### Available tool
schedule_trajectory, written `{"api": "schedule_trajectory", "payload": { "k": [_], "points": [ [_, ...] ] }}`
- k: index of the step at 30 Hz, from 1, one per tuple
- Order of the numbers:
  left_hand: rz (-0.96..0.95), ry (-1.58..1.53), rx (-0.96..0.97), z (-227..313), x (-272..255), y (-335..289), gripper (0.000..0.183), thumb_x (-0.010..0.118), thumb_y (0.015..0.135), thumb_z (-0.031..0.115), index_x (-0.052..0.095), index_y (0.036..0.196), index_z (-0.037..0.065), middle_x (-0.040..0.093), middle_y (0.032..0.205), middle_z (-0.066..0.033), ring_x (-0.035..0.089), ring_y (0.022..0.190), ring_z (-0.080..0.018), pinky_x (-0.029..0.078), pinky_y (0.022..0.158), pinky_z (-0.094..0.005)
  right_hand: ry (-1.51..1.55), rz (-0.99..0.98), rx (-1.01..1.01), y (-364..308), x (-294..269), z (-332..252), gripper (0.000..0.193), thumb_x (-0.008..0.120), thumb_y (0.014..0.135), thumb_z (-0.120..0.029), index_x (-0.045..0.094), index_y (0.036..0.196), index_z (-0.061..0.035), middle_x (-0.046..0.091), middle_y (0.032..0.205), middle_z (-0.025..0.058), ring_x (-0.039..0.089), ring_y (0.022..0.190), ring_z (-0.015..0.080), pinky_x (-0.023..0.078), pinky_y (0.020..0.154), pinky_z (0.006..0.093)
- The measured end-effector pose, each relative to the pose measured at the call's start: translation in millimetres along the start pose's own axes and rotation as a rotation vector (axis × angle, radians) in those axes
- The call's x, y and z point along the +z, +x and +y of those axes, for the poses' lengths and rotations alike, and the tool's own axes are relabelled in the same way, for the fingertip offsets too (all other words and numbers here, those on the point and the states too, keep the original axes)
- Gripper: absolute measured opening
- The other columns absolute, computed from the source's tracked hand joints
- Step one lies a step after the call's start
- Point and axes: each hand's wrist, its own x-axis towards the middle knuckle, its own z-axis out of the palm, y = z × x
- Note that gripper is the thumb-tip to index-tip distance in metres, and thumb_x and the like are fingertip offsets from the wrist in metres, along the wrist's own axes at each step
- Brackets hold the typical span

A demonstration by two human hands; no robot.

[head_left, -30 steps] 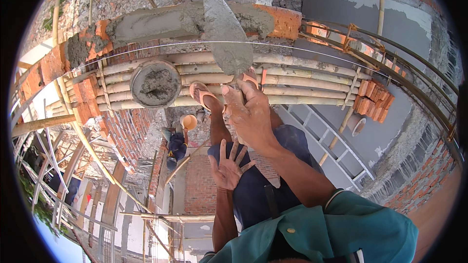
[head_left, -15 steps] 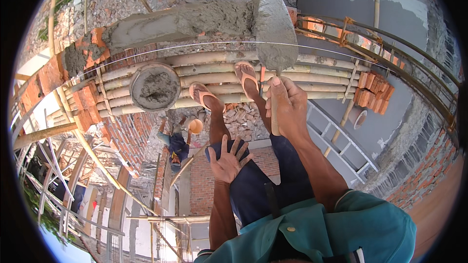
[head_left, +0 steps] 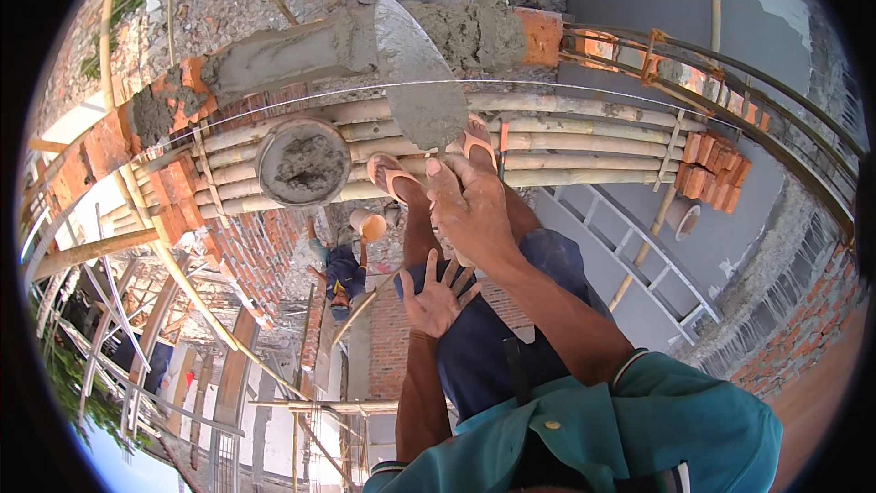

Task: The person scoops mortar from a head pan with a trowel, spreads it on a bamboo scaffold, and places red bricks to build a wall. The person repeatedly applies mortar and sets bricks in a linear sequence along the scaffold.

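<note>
My right hand (head_left: 470, 210) is closed round the handle of a trowel (head_left: 420, 82). The broad, pointed blade is smeared with grey mortar, and its tip reaches over the mortar bed (head_left: 292, 55) on top of the brick wall. Whether the blade touches the bed, I cannot tell. Palm up and fingers spread, my left hand (head_left: 436, 301) rests over my left thigh and holds nothing. A round pan of wet mortar (head_left: 304, 162) stands on the bamboo poles to the left of my feet. A taut white string (head_left: 566, 85) runs along the wall, passing by the blade.
Bamboo poles (head_left: 584, 141) form the platform under my sandalled feet. Brick stacks stand at its right end (head_left: 714, 169) and left end (head_left: 175, 196). Below, a person (head_left: 342, 269) is beside an orange bucket (head_left: 369, 224). A ladder (head_left: 630, 260) leans at lower right.
My right hand has swept the trowel leftward along the mortar bed, uncovering mortar and a brick at the bed's right end. My left hand stays spread over my thigh.
</note>
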Motion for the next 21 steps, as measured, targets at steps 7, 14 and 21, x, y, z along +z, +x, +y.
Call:
{"api": "schedule_trajectory", "payload": {
  "k": [7,14,21],
  "points": [
    [0.003,0.021,0.002,1,-4,0,0.08,0.051,0.094,0.079,0.044,0.158,0.031,0.045,0.16,-0.018,0.038,0.149,-0.0451,0.03,0.121,-0.0695,0.156,0.179,0.14,-23,-66,3,0.042,0.055,0.11,-0.04,0.063,0.095,-0.0014,0.058,0.075,0.0027,0.056,0.059,0.0088,0.047,0.052,0.028],
    [-0.034,0.002,0.01,6,-6,0,0.083,0.055,0.092,0.079,0.039,0.16,0.033,0.041,0.163,-0.018,0.037,0.15,-0.0467,0.031,0.12,-0.0703,-0.519,-0.131,0.195,-93,-151,-50,0.032,0.066,0.104,-0.032,0.065,0.105,-0.0003,0.063,0.077,0.0107,0.063,0.067,0.0195,0.052,0.062,0.0359],
    [-0.161,-0.074,0.029,6,-14,6,0.085,0.05,0.093,0.081,0.041,0.16,0.029,0.038,0.165,-0.0215,0.035,0.151,-0.0493,0.029,0.121,-0.0705,-0.899,-0.054,-0.478,-93,-145,-157,0.023,0.069,0.1,-0.019,0.065,0.114,0.0001,0.069,0.094,0.0214,0.07,0.079,0.0393,0.055,0.074,0.0485]
  ]
}}
